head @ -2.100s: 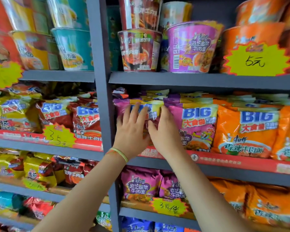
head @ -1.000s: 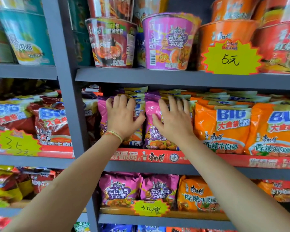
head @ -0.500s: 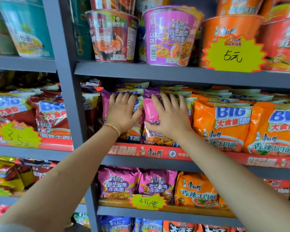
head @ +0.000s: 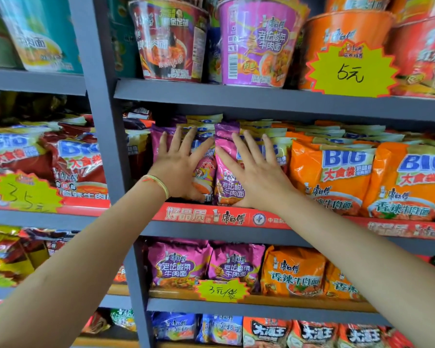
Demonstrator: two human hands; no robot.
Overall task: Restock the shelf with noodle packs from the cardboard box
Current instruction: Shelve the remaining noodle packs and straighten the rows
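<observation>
**Both palms flat on the purple noodle packs**

Two purple noodle packs [head: 225,172] stand upright side by side at the left end of the middle shelf [head: 236,231], just right of the grey upright post [head: 103,121]. More purple and yellow pack tops show stacked behind them.

The left hand [head: 178,169] lies flat against the left-hand pack, fingers straight and spread, thumb angled toward the other hand; it grips nothing. A thin green-and-yellow band [head: 158,184] circles its wrist. The right hand [head: 258,174] presses the face of the right-hand pack in the same manner, fingers straight and fanned, nothing grasped. The two thumbs point toward each other, near but apart.

Just right of the purple packs stand orange BIG noodle packs [head: 332,179], and a red brand strip [head: 211,217] runs along the shelf edge beneath. On the shelf above sit noodle cups: a purple cup [head: 259,41], a dark red cup [head: 171,41], and orange cups behind a yellow starburst price tag [head: 349,71] marked 5元. Left of the post are red BIG packs [head: 78,162] with another yellow tag [head: 25,194]. The shelf below holds smaller purple packs [head: 178,267] and orange packs [head: 291,272], with a tag marked 3元 [head: 221,290].
</observation>
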